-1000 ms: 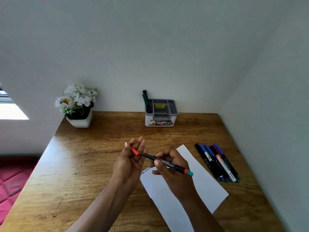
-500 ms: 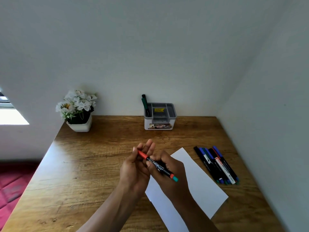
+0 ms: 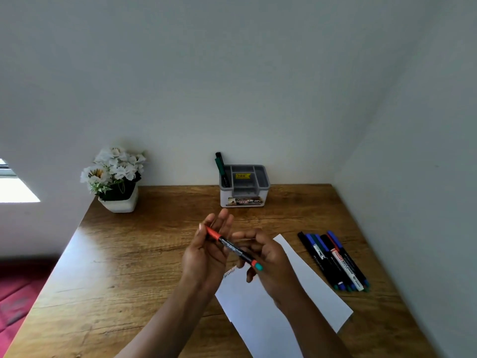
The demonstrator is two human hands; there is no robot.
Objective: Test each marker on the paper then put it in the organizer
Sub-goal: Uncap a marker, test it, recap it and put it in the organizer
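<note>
Markers point(image 3: 333, 259) lie in a tight row on the wooden desk point(image 3: 129, 267), near the right-hand wall and just beside the white paper point(image 3: 309, 288). A white pot of white flowers point(image 3: 117, 182) stands at the desk's far left corner. Against the back wall sits the grey-and-white organizer point(image 3: 265, 177). Two dark pens point(image 3: 220, 166), one of them green, stand upright in its left compartment, and a yellow sticker shows in a middle one. Between the organizer and the person, both hands are raised over the paper's left edge and hide part of it. The left hand point(image 3: 206, 257) pinches the red cap of the red-capped marker point(image 3: 233, 249). The right hand point(image 3: 271, 267) curls round its black barrel near the teal end. The marker slants above small scribbles point(image 3: 229, 273) at the paper's corner.
</note>
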